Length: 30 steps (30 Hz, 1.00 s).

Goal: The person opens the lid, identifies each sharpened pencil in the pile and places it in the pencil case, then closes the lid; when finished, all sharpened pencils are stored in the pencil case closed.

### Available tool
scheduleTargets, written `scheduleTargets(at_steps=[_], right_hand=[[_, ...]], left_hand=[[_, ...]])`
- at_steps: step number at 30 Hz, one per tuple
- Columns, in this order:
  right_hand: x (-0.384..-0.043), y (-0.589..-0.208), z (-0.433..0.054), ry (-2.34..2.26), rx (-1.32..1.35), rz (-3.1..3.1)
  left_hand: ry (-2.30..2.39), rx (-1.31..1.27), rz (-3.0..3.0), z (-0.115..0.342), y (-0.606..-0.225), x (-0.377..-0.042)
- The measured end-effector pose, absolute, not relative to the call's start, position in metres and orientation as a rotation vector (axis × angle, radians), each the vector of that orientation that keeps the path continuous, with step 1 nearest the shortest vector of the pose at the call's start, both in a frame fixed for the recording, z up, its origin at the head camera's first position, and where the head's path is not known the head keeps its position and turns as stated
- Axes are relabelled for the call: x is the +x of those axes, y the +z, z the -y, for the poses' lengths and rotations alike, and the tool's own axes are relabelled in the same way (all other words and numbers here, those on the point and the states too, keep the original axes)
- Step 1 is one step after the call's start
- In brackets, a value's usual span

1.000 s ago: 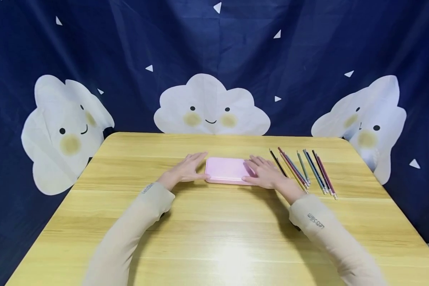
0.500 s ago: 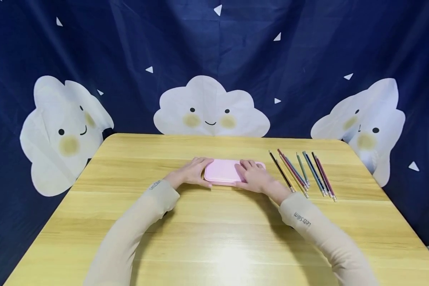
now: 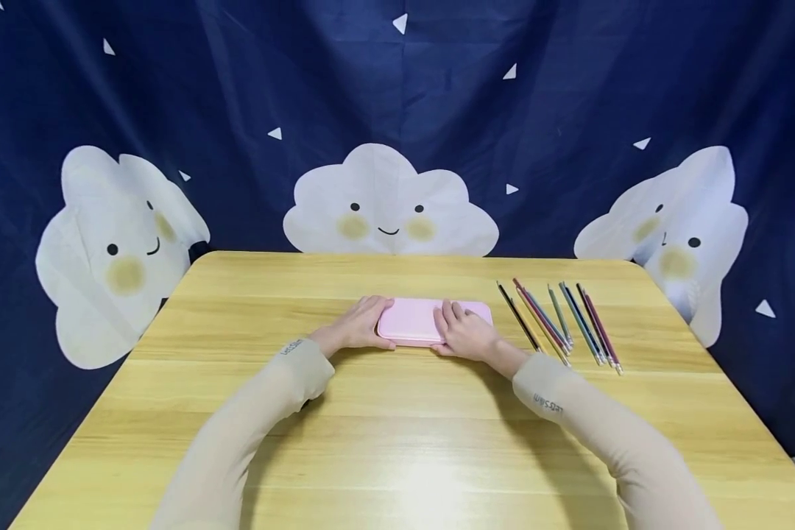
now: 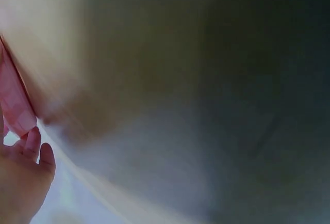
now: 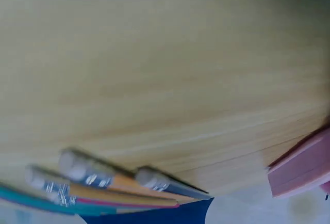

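Observation:
A flat pink pencil case with rounded corners lies closed on the wooden table. My left hand grips its left end, thumb along the near side and fingers at the far corner. Over the right half of the lid lies my right hand, its fingers bent on top and its thumb at the near edge. In the left wrist view, my left hand has its fingertips at the case's end. The right wrist view shows only the right end of the case; the right hand is out of that picture.
Several pencils in mixed colours lie loosely side by side to the right of the case, eraser ends toward me. Some of these pencils show large in the right wrist view. Behind the table hangs a dark blue curtain with smiling clouds.
The left hand has closed in on the case's left end. My right hand has slid left over the lid, and the right end of the case now shows past it.

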State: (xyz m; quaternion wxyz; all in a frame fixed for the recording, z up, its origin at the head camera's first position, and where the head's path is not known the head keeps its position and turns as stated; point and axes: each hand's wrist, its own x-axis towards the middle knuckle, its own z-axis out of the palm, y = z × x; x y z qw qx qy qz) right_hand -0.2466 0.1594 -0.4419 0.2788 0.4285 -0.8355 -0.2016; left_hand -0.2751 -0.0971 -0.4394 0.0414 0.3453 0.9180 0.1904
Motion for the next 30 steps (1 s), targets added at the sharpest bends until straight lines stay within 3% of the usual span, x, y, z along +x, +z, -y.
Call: scheduleTargets(at_steps=[10,30], right_hand=[[-0.253,-0.454,-0.162,-0.559,1.159,1.823],[-0.254,-0.461,-0.159,-0.543,1.114,1.806]], left_hand=[[0.635,1.129,-2.853,0.096,-0.444,-0.273],[0.714,1.054,-2.804,0.094,-0.440,-0.272]])
